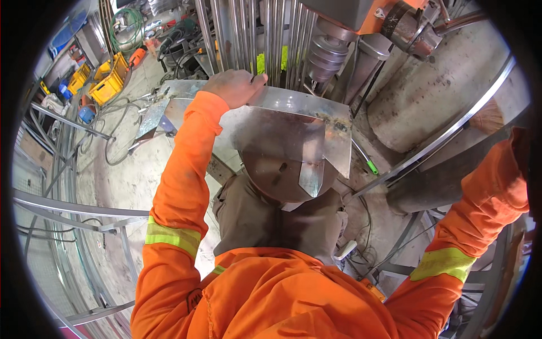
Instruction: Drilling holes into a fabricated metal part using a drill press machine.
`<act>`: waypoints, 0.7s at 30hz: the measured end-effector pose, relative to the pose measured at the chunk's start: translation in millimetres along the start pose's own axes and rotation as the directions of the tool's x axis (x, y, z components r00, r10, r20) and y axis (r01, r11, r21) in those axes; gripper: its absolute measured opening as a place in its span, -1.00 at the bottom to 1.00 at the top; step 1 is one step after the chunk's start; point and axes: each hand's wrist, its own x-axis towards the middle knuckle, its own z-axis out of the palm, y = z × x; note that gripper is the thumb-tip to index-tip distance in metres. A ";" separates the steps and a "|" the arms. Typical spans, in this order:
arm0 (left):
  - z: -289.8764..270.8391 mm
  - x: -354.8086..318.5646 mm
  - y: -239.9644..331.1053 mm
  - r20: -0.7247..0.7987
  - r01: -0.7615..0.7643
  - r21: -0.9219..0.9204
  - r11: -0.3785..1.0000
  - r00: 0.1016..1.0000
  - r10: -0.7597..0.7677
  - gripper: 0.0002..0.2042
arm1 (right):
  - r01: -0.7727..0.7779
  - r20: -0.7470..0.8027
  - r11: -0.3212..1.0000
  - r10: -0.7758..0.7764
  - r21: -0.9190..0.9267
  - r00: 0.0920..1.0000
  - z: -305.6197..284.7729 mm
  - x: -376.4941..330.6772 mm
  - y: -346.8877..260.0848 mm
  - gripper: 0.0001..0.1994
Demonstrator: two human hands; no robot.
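Note:
A bent sheet metal piece (271, 130) lies over the round drill press table (262, 175) in front of my lap. My left hand (236, 88) is closed over its far edge, thumb side toward the drill. The sheet has a darkened patch in the middle and a burnt-looking mark at its right corner. On its right part rests a narrow metal strip (313, 158) with a pointed near end. Just beyond the sheet hangs the drill chuck (327, 58), pointing down. My right arm reaches out to the right rim, where the hand is out of sight.
Upright metal tubes (271, 39) stand behind the sheet. A large grey cylinder (435, 85) and a slanting metal bar (440, 135) are on the right. Yellow crates (108, 79), a coiled green hose (127, 27) and loose cables lie at the far left. Metal frames (79, 206) stand at the left.

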 end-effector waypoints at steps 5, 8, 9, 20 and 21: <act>10.0 6.4 1.4 0.007 0.022 0.045 0.999 1.000 -0.022 -0.61 | -0.011 -0.049 0.991 0.017 0.133 0.999 11.1 -11.9 -2.5 -0.66; 9.1 2.2 0.6 -0.061 0.037 0.035 0.999 0.998 -0.035 -0.55 | -0.020 -0.083 0.975 0.039 0.219 0.996 20.2 -19.8 -4.8 -0.68; -0.5 2.3 13.7 -0.034 0.127 -0.063 0.990 0.991 -0.130 -0.46 | -0.022 -0.083 0.970 0.043 0.243 0.996 25.2 -24.1 -4.2 -0.69; -34.6 -14.5 39.5 0.073 0.239 -0.146 0.960 0.970 -0.231 -0.41 | 0.040 -0.197 0.857 0.072 0.513 0.978 66.7 -38.6 6.6 -0.75; -28.4 -14.3 35.2 0.073 0.244 -0.145 0.959 0.969 -0.235 -0.41 | 0.045 -0.208 0.845 0.080 0.534 0.975 68.9 -39.4 6.8 -0.75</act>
